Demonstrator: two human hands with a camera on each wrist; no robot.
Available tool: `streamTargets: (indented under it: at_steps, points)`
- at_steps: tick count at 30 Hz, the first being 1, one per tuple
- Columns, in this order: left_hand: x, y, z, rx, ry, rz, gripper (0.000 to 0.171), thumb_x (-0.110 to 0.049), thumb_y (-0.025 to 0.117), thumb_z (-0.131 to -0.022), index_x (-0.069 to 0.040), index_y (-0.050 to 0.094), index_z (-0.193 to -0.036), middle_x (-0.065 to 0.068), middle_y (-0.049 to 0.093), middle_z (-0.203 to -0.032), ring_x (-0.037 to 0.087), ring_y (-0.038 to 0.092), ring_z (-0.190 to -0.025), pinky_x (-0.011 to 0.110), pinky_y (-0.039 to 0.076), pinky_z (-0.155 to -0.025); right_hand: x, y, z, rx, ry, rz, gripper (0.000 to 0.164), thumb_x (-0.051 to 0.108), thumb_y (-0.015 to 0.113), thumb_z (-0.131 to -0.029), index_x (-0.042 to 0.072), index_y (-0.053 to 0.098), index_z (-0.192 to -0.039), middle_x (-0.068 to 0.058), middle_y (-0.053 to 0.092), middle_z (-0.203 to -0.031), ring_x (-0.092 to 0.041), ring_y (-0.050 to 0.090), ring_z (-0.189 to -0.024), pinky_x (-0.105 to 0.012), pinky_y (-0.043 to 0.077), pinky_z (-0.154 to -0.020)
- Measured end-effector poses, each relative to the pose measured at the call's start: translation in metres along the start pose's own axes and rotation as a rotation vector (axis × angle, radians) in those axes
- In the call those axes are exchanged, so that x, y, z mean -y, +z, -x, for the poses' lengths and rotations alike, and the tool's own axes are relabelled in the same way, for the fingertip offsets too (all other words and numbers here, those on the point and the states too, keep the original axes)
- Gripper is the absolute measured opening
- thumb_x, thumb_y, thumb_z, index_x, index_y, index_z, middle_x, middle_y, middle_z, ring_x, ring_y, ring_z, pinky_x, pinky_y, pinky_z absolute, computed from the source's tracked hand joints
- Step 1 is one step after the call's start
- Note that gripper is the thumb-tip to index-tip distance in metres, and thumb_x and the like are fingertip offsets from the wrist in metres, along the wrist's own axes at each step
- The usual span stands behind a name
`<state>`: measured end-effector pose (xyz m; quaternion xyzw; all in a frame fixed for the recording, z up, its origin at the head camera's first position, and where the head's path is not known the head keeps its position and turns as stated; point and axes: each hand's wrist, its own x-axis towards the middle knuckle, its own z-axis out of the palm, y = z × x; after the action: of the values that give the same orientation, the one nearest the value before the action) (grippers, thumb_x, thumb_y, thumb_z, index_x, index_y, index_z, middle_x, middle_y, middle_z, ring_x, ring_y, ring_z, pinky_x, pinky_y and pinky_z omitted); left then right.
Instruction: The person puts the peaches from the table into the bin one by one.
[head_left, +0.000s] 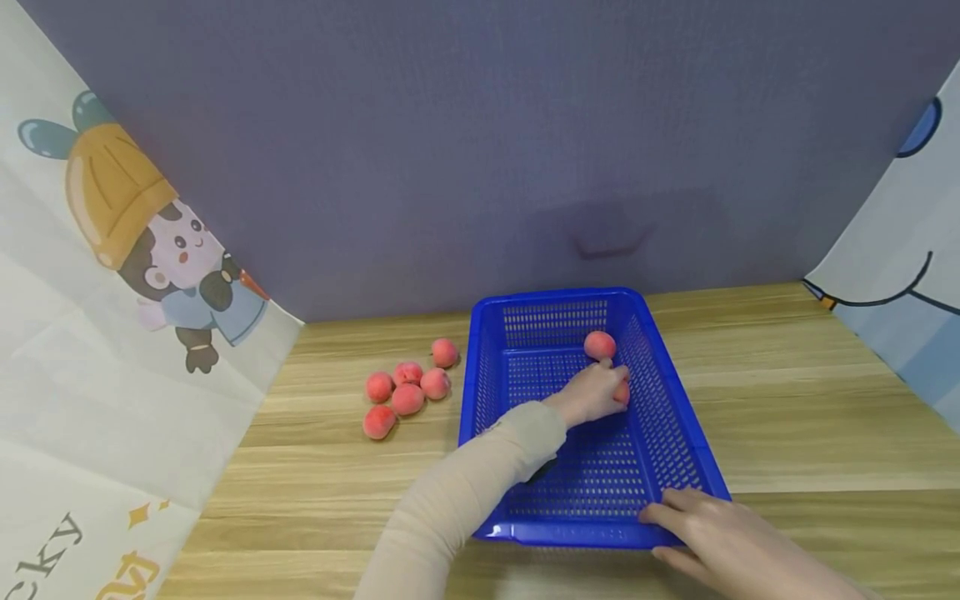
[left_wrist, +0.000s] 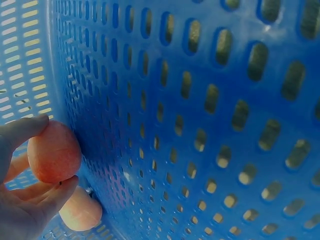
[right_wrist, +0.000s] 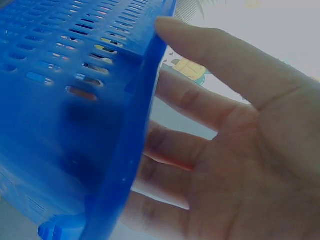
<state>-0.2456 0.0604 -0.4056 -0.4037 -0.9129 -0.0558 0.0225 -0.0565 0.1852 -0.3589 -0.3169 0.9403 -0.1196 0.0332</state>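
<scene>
Reaching inside the blue plastic basket (head_left: 577, 533), my left hand (head_left: 594, 394) holds a peach (head_left: 622, 393) near the right wall. In the left wrist view, thumb and fingers pinch that peach (left_wrist: 54, 152) from both sides. A second peach (head_left: 599, 345) lies just beyond it on the basket floor, toward the far right corner. My right hand (head_left: 701, 527) grips the basket's near right corner; the right wrist view has the thumb and fingers (right_wrist: 172, 145) on either side of the rim (right_wrist: 132, 125).
On the wood-grain table (head_left: 315, 500), several peaches (head_left: 407, 399) lie grouped left of the basket. A grey-purple panel (head_left: 450, 167) stands behind the table. Printed sheets with cartoon figures (head_left: 180, 242) flank it on the left and right.
</scene>
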Motion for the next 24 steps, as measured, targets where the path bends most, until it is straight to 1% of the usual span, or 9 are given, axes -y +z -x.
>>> streamTargets:
  at_steps: [4, 12, 17, 24]
  points:
    - [-0.0011, -0.0006, 0.0009, -0.006, 0.009, -0.011, 0.04, -0.03, 0.067, -0.076, -0.011, 0.055, -0.109, 0.004, 0.053, -0.099, 0.01, 0.056, -0.082, 0.016, 0.045, -0.069, -0.0003, 0.0004, 0.0, 0.002, 0.002, 0.0, 0.029, 0.031, 0.065, -0.077, 0.01, 0.063, -0.096, -0.01, 0.062, -0.092, -0.032, 0.059, -0.083, -0.046, 0.049, -0.065]
    - [-0.0051, -0.0003, 0.0032, -0.011, 0.021, -0.038, 0.041, -0.031, 0.066, -0.077, -0.013, 0.055, -0.112, 0.003, 0.053, -0.1, 0.012, 0.054, -0.087, 0.019, 0.044, -0.073, -0.0019, 0.0033, -0.0003, 0.031, 0.034, -0.021, 0.031, 0.033, 0.063, -0.078, 0.01, 0.063, -0.098, -0.011, 0.063, -0.095, -0.033, 0.059, -0.086, -0.047, 0.048, -0.067]
    - [-0.0063, 0.001, 0.0033, -0.017, 0.018, -0.058, 0.042, -0.032, 0.066, -0.077, -0.013, 0.055, -0.112, 0.003, 0.052, -0.1, 0.012, 0.053, -0.088, 0.019, 0.044, -0.073, -0.0035, 0.0049, -0.0003, 0.045, 0.044, -0.032, 0.031, 0.034, 0.063, -0.078, 0.01, 0.063, -0.098, -0.012, 0.063, -0.096, -0.034, 0.059, -0.087, -0.049, 0.048, -0.068]
    - [-0.0078, 0.001, 0.003, -0.006, 0.003, -0.07, 0.043, -0.034, 0.066, -0.077, -0.014, 0.054, -0.113, 0.003, 0.052, -0.101, 0.013, 0.053, -0.088, 0.02, 0.045, -0.07, -0.0024, 0.0049, 0.0004, 0.023, 0.033, -0.018, 0.03, 0.034, 0.063, -0.078, 0.011, 0.063, -0.098, -0.01, 0.063, -0.095, -0.033, 0.059, -0.086, -0.047, 0.048, -0.068]
